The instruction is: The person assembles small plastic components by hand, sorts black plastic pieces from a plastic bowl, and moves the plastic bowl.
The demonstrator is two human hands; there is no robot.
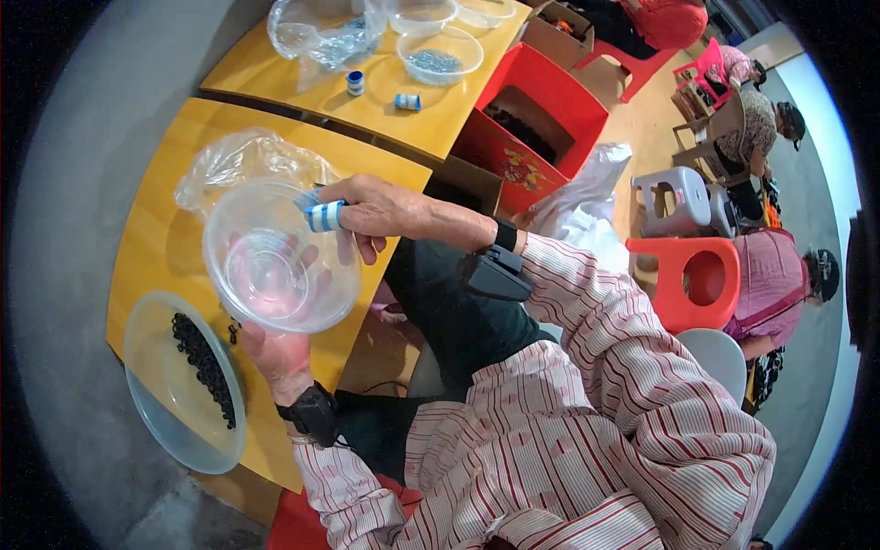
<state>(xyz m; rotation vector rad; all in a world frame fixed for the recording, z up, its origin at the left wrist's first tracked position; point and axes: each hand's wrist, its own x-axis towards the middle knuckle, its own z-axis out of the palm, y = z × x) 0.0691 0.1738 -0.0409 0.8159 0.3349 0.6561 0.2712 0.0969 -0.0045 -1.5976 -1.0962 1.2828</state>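
My left hand [272, 353] holds up a round clear plastic bowl [234, 215] from below, its spread fingers showing through the bottom. Nothing is visible inside the bowl. On the bowl's right side, my right hand [374, 209] is closed at the rim; its other fingers curl below. Blue-and-white wraps [323, 217] cover the tips of its thumb and forefinger. A crumpled clear plastic bag [240, 158] lies just beyond the bowl. Nearer the left edge, a larger clear bowl [151, 403] contains many small black parts [203, 367].
Across the gap, the second yellow table [275, 78] carries a bowl of small metal pieces [434, 62], a bag [344, 50] and two blue-and-white rolls [408, 102]. A red box [573, 101] with black parts stands beside it. Stools [672, 197] and seated people occupy the right.
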